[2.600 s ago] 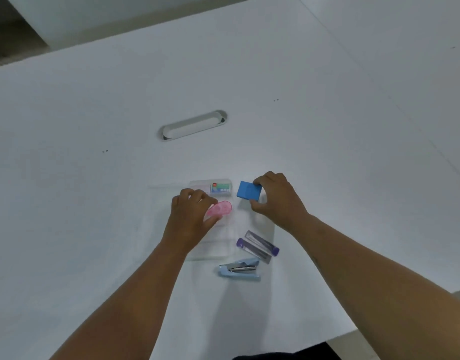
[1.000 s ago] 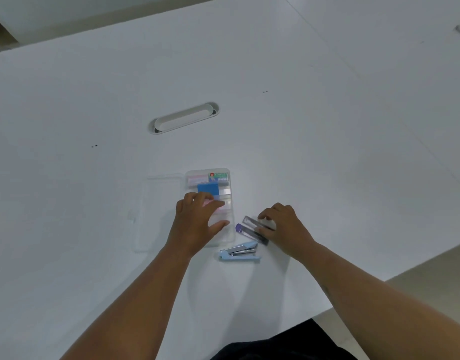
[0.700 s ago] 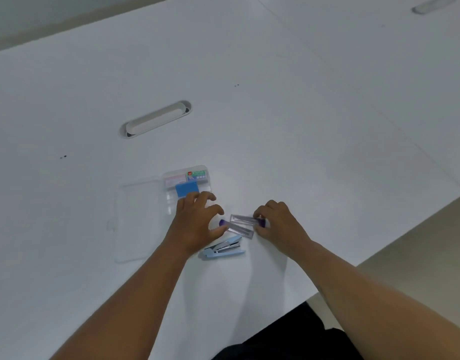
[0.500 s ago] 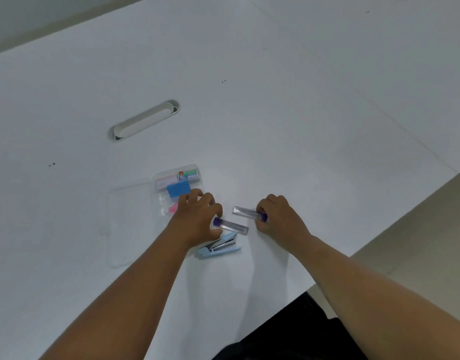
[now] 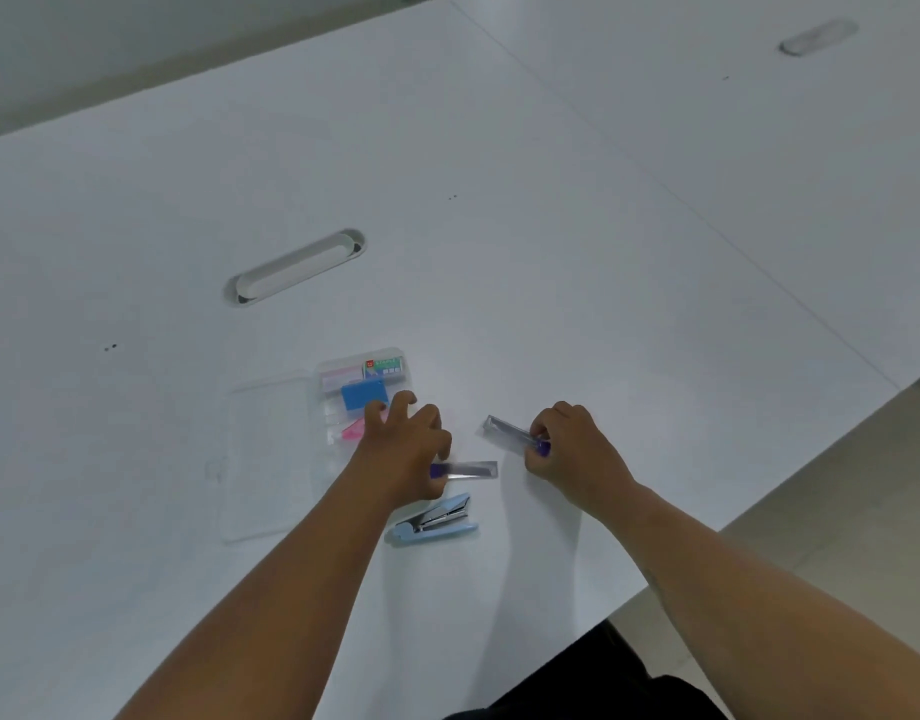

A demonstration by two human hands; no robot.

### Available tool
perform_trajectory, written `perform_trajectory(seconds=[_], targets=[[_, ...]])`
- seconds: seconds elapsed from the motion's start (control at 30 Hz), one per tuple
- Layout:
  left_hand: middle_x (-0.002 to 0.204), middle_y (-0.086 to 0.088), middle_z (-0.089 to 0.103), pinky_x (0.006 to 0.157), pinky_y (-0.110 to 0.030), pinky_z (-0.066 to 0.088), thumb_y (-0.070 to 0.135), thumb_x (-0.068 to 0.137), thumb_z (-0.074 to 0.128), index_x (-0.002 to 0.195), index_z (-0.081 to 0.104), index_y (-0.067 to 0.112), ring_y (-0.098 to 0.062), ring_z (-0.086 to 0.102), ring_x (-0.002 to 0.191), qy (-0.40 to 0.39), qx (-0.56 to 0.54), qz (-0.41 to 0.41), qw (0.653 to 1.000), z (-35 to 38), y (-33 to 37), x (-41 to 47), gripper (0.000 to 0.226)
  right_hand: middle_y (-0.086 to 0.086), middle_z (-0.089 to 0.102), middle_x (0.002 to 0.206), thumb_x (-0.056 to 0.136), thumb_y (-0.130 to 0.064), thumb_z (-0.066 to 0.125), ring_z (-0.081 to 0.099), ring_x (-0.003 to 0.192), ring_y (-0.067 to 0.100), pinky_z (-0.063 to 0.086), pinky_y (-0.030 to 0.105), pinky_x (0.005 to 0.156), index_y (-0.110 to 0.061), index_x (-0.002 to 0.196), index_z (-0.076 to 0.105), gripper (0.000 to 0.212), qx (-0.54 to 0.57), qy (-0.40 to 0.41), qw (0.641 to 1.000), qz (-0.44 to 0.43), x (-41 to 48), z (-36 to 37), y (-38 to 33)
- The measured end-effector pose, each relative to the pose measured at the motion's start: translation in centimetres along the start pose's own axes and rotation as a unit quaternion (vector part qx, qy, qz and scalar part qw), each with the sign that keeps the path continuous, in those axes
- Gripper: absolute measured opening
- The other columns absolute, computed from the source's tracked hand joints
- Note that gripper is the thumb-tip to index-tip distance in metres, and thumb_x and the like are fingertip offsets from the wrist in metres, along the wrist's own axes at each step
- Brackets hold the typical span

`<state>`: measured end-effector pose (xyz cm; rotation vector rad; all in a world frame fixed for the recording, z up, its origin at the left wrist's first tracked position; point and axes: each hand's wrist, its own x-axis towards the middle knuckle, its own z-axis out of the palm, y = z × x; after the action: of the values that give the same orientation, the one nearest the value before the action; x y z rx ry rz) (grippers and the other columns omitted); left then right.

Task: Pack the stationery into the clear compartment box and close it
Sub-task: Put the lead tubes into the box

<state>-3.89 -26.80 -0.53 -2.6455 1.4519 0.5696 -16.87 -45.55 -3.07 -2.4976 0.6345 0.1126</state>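
The clear compartment box (image 5: pixel 329 407) lies open on the white table, its lid (image 5: pixel 268 459) flat to the left. Inside it are a staple box (image 5: pixel 384 367), a blue eraser (image 5: pixel 363 395) and a pink item (image 5: pixel 353 432). My left hand (image 5: pixel 403 452) covers the box's near right part and pinches the purple cap of one clear lead tube (image 5: pixel 471 470). My right hand (image 5: pixel 575 449) grips the purple end of a second lead tube (image 5: pixel 510 433), right of the box. A light blue stapler (image 5: pixel 434 522) lies just below my left hand.
A cable slot (image 5: pixel 297 267) is set into the table beyond the box, and another (image 5: pixel 816 37) sits at the far right. The table's edge runs diagonally at the right, close to my right forearm, with floor beyond it.
The blue eraser went from my right hand into the box. My right hand then took one lead tube and my left hand took the other, drawing them apart.
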Motion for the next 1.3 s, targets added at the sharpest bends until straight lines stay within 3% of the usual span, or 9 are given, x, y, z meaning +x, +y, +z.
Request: perform_trajectory(seconds=[0.17,0.43,0.67,0.97,1.17,1.3], targets=[[0.118,0.007,0.053,0.103,-0.052,0.018,0.035,0.081,0.061,0.097,0.065,0.024,-0.026,0.027,0.129,0.016,0.022,0.026,0.999,0.2,0.3,0.2,0.02,0.0,0.057,0.089,0.079,-0.017,0.061,0.049,0.088,0.018,0.053,0.037,0.068,-0.013,0.086,0.059,0.009,-0.001,-0.004,1.0,-0.014,0.4,0.1,-0.4],[0.101,0.007,0.059,0.095,-0.048,0.024,0.03,0.076,0.062,0.089,0.063,0.018,-0.023,0.038,0.121,0.129,-0.062,0.024,0.989,-1.4,-1.4,-0.2,0.018,-0.002,0.056,0.088,0.078,-0.017,0.059,0.047,0.087,0.016,0.052,0.034,0.064,-0.015,0.086,0.058,0.008,-0.014,0.001,0.999,-0.029,0.9,-0.5,-0.6],[0.113,0.004,0.058,0.099,-0.046,0.024,0.034,0.076,0.067,0.095,0.062,0.021,-0.022,0.035,0.125,0.102,-0.044,-0.077,0.991,-2.0,-7.5,-5.6,0.024,0.0,0.057,0.089,0.078,-0.016,0.063,0.046,0.086,0.016,0.042,0.026,0.06,-0.012,0.087,0.059,0.011,-0.03,-0.019,0.989,-0.143,2.8,1.2,-5.8],[0.098,0.008,0.06,0.092,-0.045,0.029,0.03,0.07,0.071,0.086,0.061,0.021,-0.023,0.043,0.116,0.157,-0.067,-0.179,0.969,0.2,-11.5,-12.3,0.02,0.004,0.06,0.099,0.085,-0.019,0.061,0.047,0.093,0.02,0.046,0.029,0.075,-0.012,0.098,0.061,0.015,-0.065,-0.081,0.961,-0.256,3.9,3.6,-11.8],[0.106,0.008,0.059,0.095,-0.042,0.028,0.034,0.075,0.068,0.092,0.061,0.022,-0.02,0.039,0.119,0.139,-0.087,-0.171,0.972,0.7,-10.4,-11.4,0.023,0.003,0.062,0.111,0.09,-0.026,0.059,0.048,0.104,0.023,0.047,0.034,0.086,-0.016,0.116,0.062,0.028,-0.061,-0.09,0.961,-0.256,3.8,3.6,-11.9],[0.113,0.006,0.059,0.098,-0.04,0.028,0.037,0.077,0.069,0.097,0.063,0.023,-0.019,0.037,0.121,0.125,-0.093,-0.151,0.976,0.5,-8.8,-8.8,0.025,0.001,0.059,0.109,0.089,-0.03,0.061,0.048,0.102,0.021,0.048,0.033,0.081,-0.018,0.112,0.062,0.025,-0.021,-0.055,0.977,-0.206,2.4,3.0,-9.8]])
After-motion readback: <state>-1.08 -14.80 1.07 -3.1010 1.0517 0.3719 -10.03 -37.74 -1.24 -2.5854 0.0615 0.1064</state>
